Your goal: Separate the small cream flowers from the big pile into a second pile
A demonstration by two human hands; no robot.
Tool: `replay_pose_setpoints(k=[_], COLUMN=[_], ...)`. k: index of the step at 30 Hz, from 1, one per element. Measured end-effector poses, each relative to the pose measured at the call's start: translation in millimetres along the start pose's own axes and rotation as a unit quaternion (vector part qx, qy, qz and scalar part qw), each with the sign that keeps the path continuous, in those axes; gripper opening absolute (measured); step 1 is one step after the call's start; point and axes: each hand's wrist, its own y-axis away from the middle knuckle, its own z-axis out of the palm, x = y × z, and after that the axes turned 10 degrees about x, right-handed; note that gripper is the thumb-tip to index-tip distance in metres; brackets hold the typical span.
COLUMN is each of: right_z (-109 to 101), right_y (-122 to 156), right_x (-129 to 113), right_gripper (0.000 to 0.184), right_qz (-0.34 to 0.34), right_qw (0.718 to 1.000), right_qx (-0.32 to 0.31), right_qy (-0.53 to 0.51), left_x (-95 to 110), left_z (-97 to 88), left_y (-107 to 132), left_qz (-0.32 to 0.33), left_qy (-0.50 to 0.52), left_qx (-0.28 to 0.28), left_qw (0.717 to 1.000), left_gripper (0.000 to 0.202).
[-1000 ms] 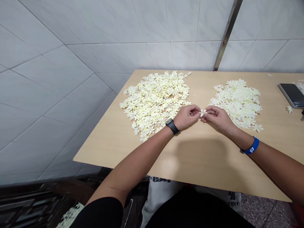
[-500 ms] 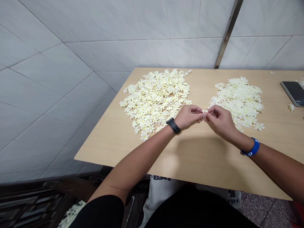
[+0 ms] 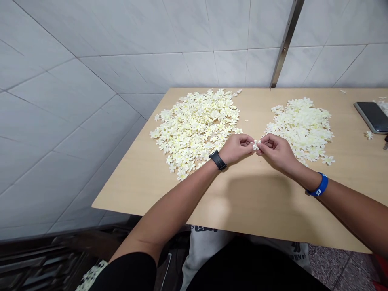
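- The left hand [image 3: 236,148] and right hand [image 3: 277,152] meet above the middle of the tabletop, both curled inward, with the left wrist wearing a black smartwatch [image 3: 217,160] and the right a blue wristband [image 3: 318,185].
- A small cream-white artificial flower [image 3: 256,145] sits between them, just off the table and pinched from both sides; part of it is hidden by the fingers.
- The left fingers [image 3: 247,140] are closed in a tight pinch on one side of the flower, and the right fingers [image 3: 264,140] pinch the other side.
- A large pile of loose flowers [image 3: 194,129] lies left of the hands, with its lower rim just beyond the left wrist.
- A smaller pile of flowers [image 3: 303,129] lies to the right, its lower edge just beyond the right hand.
- A narrow bare gap of light wood-look tabletop [image 3: 251,105] separates the piles; a wider bare stretch lies between the hands and the near table edge [image 3: 273,238].
- The far table edge meets a white tiled wall [image 3: 91,81], which a metal strip [image 3: 283,44] crosses.
- A black smartphone [image 3: 372,117] lies near the right table edge, with a single flower [image 3: 369,135] just below it.
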Motion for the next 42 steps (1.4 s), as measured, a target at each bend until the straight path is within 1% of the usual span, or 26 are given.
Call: replay_pose_setpoints(k=[2, 4, 6, 8, 10, 14, 16, 18, 21, 24, 26, 29, 33, 36, 42], right_z=[-0.9, -1.6, -1.6, -1.1, -0.7, -1.3, -1.7, -1.7, -1.1, -0.8, -0.8, -0.3, 0.8, 1.4, 1.7], right_y=[-1.4, -2.2, -1.7, 0.4, 3.3, 7.3, 6.7, 4.5, 0.0, -3.2, -3.5, -1.7, 0.3, 0.4, 1.5], right_x=[0.6, 0.6, -0.3, -2.1, -4.2, -7.5, -7.8, -7.2, -5.0, -2.5, -1.2, -0.4, -1.2, -1.6, -0.7], right_gripper=[0.027, 0.027, 0.026, 0.024, 0.021, 0.013, 0.013, 0.015, 0.022, 0.031, 0.033, 0.033, 0.032, 0.031, 0.031], right_qz=[0.006, 0.007, 0.0, -0.016, -0.03, -0.069, -0.07, -0.051, -0.017, 0.013, 0.017, 0.012, 0.002, -0.003, -0.022], right_qw=[1.0, 1.0, 1.0, 0.999, 0.998, 0.995, 0.995, 0.998, 1.0, 0.999, 0.999, 0.999, 0.999, 0.999, 0.998], right_qx=[0.006, 0.016, 0.023, 0.025, 0.024, 0.013, 0.009, 0.009, 0.017, 0.033, 0.042, 0.04, 0.033, 0.036, 0.034], right_qy=[-0.004, 0.003, 0.014, 0.027, 0.039, 0.073, 0.065, 0.037, 0.007, -0.021, -0.029, -0.026, -0.035, -0.038, -0.044], left_x=[-0.3, -2.0, -4.8, -7.4, -8.6, -6.0, -4.0, -2.9, -3.8, -6.4, -8.3, -10.6, -13.3, -15.2, -15.5], left_z=[-1.1, -1.5, -1.1, -0.1, 1.3, 4.0, 4.1, 3.4, 2.1, 2.4, 3.5, 5.0, 5.7, 6.1, 6.8], left_y=[-0.7, -1.8, -3.1, -3.8, -2.9, 2.7, 4.0, 2.7, -1.8, -5.1, -5.4, -4.7, -4.6, -4.8, -3.3], left_qz=[-0.013, -0.03, -0.04, -0.04, -0.033, 0.009, 0.028, 0.035, 0.011, -0.022, -0.018, 0.01, 0.056, 0.071, 0.096], left_qy=[0.037, 0.078, 0.113, 0.129, 0.106, -0.009, -0.028, -0.024, 0.021, 0.084, 0.097, 0.07, 0.022, 0.001, -0.007], left_qx=[-0.017, -0.032, -0.047, -0.056, -0.048, -0.003, 0.011, 0.017, -0.008, -0.035, -0.03, -0.006, 0.026, 0.033, 0.039], left_qw=[0.999, 0.996, 0.992, 0.989, 0.993, 1.0, 0.999, 0.999, 1.0, 0.996, 0.995, 0.997, 0.998, 0.997, 0.995], left_gripper=[0.016, 0.023, 0.031, 0.033, 0.031, 0.029, 0.026, 0.018, 0.01, 0.015, 0.017, 0.018, 0.013, 0.015, 0.017])
